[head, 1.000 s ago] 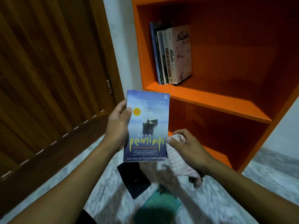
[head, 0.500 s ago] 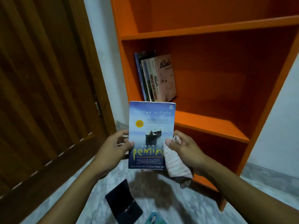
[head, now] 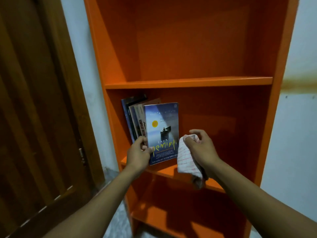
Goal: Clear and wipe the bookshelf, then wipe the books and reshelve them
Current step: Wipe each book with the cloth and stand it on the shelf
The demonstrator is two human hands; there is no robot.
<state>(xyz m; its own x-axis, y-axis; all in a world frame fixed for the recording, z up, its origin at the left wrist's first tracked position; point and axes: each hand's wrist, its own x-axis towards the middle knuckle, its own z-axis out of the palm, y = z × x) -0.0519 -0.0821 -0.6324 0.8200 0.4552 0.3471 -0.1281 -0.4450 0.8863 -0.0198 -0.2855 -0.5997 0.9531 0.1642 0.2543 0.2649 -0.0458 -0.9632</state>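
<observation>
A tall orange bookshelf [head: 188,82] fills the middle of the view. Several books [head: 133,117] stand upright at the left end of its middle shelf. My left hand [head: 139,154] grips the lower left edge of a blue paperback [head: 162,127], held upright against those books with its bottom at the shelf board. My right hand [head: 200,148] holds a white cloth with thin red stripes [head: 187,160] just right of the paperback; the cloth hangs down over the shelf's front edge.
A dark wooden door [head: 34,117] stands to the left of the shelf, with a strip of white wall [head: 80,66] between. White wall also lies to the right. The top shelf and lower compartments hold nothing visible. Pale floor shows at the bottom.
The blue paperback has moved up and forward from in front of me to the middle shelf beside the standing books. My view tilted up; the books on the floor left the frame.
</observation>
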